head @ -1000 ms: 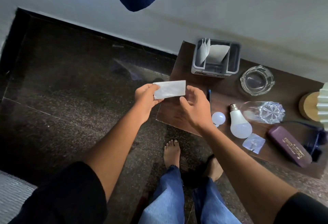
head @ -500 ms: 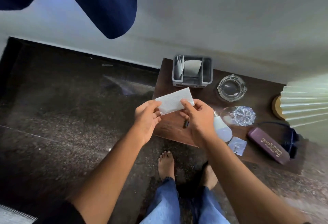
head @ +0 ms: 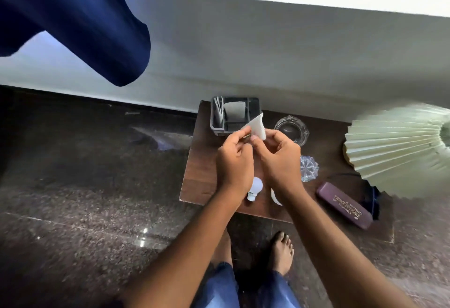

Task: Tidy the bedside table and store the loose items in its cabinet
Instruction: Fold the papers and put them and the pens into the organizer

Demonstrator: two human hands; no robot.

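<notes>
White paper slip point(head: 257, 126): both hands are pinching it, bent upward, just in front of the grey organizer point(head: 235, 115), over the table.
Left hand point(head: 235, 159): thumb and fingers are closing on the slip's left end; the rest of the fingers are curling in.
Right hand point(head: 277, 155): thumb and forefinger are gripping the slip's lower right edge, other fingers curled.
Grey organizer: sitting at the back left corner of the wooden bedside table point(head: 202, 176); it is holding other pale papers upright in its compartments.
Glass ashtray point(head: 292, 128): sitting right of the organizer, near it, not touching.
Cut-glass piece point(head: 308, 168): lying in front of the ashtray, partly hidden by my right hand.
Small bulb point(head: 254, 189): lying between my wrists, in front of the organizer near the table's front edge.
Larger bulb point(head: 275, 196): mostly hidden under my right wrist.
Purple glasses case point(head: 344, 207): lying well right of the organizer, at the front.
Pleated lamp shade point(head: 394, 154): standing at the far right of the organizer.
Cabinet: can't tell, not showing from this angle.
</notes>
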